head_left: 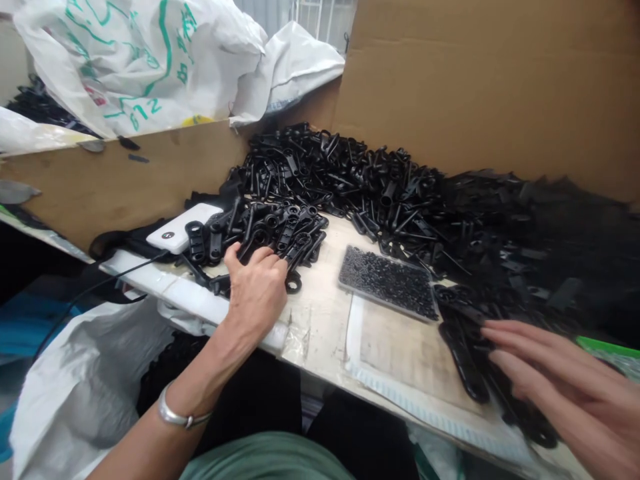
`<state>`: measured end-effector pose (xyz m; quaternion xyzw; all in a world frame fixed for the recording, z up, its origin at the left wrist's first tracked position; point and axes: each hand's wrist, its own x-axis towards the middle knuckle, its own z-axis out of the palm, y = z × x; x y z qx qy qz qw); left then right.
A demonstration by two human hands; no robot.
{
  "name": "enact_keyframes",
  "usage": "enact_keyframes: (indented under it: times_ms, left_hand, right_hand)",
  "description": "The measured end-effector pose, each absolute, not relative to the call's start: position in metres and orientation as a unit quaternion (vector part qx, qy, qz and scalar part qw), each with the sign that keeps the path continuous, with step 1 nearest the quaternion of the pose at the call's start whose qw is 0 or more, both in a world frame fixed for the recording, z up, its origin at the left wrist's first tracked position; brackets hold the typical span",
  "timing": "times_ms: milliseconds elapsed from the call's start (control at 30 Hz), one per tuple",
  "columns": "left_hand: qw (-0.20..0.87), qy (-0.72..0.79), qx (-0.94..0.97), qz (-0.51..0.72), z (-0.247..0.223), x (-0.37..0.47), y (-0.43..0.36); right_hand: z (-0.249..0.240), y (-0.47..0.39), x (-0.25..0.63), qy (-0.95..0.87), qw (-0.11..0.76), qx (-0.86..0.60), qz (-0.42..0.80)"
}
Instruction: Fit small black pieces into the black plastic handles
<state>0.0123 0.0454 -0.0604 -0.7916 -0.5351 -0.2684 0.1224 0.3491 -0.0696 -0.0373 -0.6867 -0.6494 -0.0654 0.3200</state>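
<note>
The ringed black parts (300, 230) lie in a loose pile on the near left of the table (320, 320), right at the fingers of my left hand (257, 287). They look like moulded plastic, so I judge them light and stiff, unlikely to crumple under a pinch, though the smooth faces may slide a little. The flat shank between the ends seems the surest place to take one; the ring's rim would also serve, and a thin neck is where I'd expect a snap. They overlap, so one may drag its neighbour along.

My left fingers curl down over the pile's near edge, and I cannot tell whether they close on a part, since the back of the hand hides the tips.

My right hand (565, 380) is blurred, its fingers straight and the thumb apart from them, just beside some long black parts (463, 363); whether it touches them I cannot tell. Those look equally rigid, best taken around the narrow middle.

Between my hands stands a clear tray (387, 305) of tiny black pieces (390, 280), easily spilled, I'd think, if knocked. Behind it rises the big black heap (325, 160), with a white case (183, 228) to the left and tall cardboard (490, 87) beyond.
</note>
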Motion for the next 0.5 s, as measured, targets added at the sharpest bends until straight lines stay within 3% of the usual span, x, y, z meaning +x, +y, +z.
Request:
enact_keyframes:
  times_ms: [100, 267, 500]
  left_hand:
    - [0.12, -0.5, -0.796, -0.32, -0.064, 0.011, 0.03]
    - [0.045, -0.339, -0.864, -0.37, -0.079, 0.016, -0.011]
    - [-0.026, -0.345, -0.897, -0.276, -0.082, 0.029, -0.025]
  right_hand:
    - [-0.034, -0.07, 0.329, -0.687, 0.335, -0.643, 0.05]
    - [-0.041, -0.064, 0.3, -0.702, 0.337, -0.614, 0.13]
    - [-0.057, -0.06, 0.284, -0.706, 0.28, -0.614, 0.213]
